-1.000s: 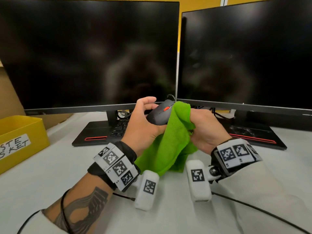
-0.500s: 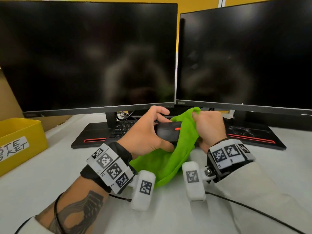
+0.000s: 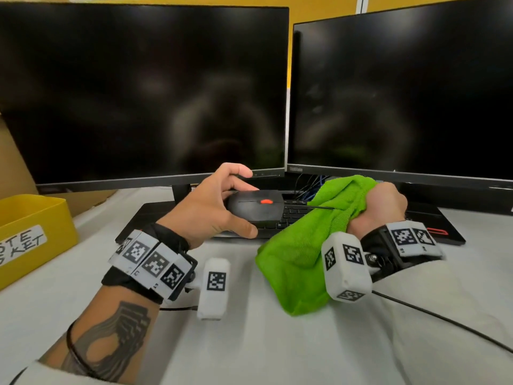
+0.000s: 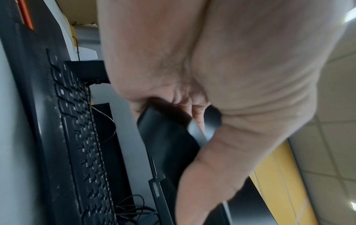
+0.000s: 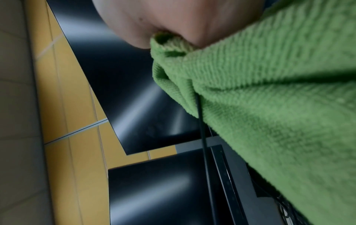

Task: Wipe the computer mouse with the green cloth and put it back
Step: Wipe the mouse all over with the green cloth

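Note:
My left hand [image 3: 222,207] grips the black computer mouse [image 3: 255,208] with its red scroll wheel, holding it level above the keyboard [image 3: 288,218]. In the left wrist view the mouse [image 4: 167,137] shows dark between my thumb and curled fingers. My right hand [image 3: 380,209] holds the bunched green cloth [image 3: 308,254] to the right of the mouse, apart from it. The mouse's thin black cable [image 3: 322,207] runs from the mouse into the cloth. The cable [image 5: 201,126] also emerges from the folds of the cloth [image 5: 269,106] in the right wrist view. The cloth's lower end hangs down to the white desk.
Two dark monitors [image 3: 144,93] [image 3: 402,93] stand close behind my hands. Their black bases with red stripes [image 3: 438,232] sit on the white desk [image 3: 263,351]. A yellow labelled basket [image 3: 30,232] stands at the left edge. A black wire [image 3: 444,320] trails from my right wrist.
My right hand has pulled the cloth off the mouse and moved right. The mouse, earlier tilted up and partly wrapped, is now level and bare in my left hand.

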